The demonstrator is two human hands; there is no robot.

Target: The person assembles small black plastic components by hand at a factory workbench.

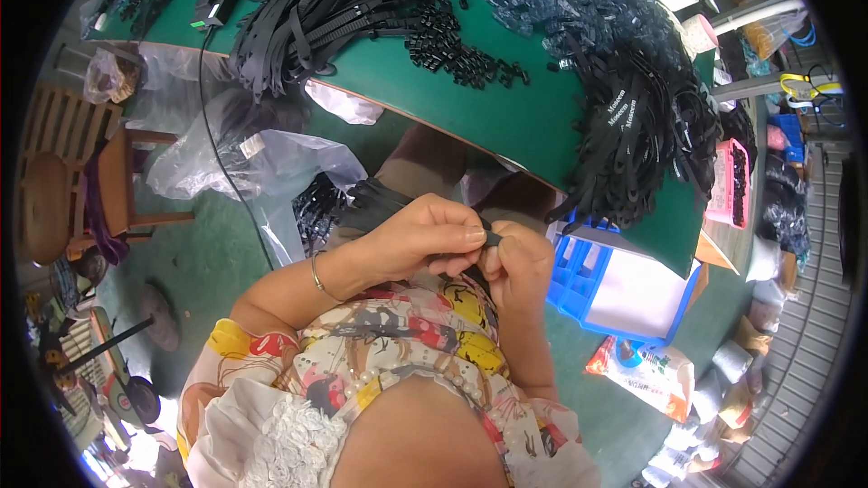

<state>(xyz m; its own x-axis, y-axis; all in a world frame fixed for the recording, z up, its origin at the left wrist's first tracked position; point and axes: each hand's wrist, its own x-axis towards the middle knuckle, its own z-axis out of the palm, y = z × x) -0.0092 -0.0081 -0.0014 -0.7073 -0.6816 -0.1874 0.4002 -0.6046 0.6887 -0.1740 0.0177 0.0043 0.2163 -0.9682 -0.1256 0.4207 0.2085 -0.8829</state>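
Close in front of my chest, my left hand (432, 233) and my right hand (515, 259) meet with curled fingers. Between their thumbs and fingertips is the end of a narrow black strap (493, 239). Fingers cover most of that piece, so I cannot see whether a small fitting is on it. More black straps (384, 201) lie low behind my left wrist. Across the green table (411, 101), a bundle of black straps (303, 23) hangs over the front edge, beside a heap of small black plastic pieces (452, 50). Another strap bundle (633, 140) drapes over the right end.
Dark translucent plastic pieces (579, 4) are piled at the table's back right. A blue-rimmed tray (624, 334) stands below the right corner. Clear plastic bags (289, 158) and a black cable (212, 126) hang at left, near a wooden chair (113, 185). A pink basket (721, 194) sits far right.
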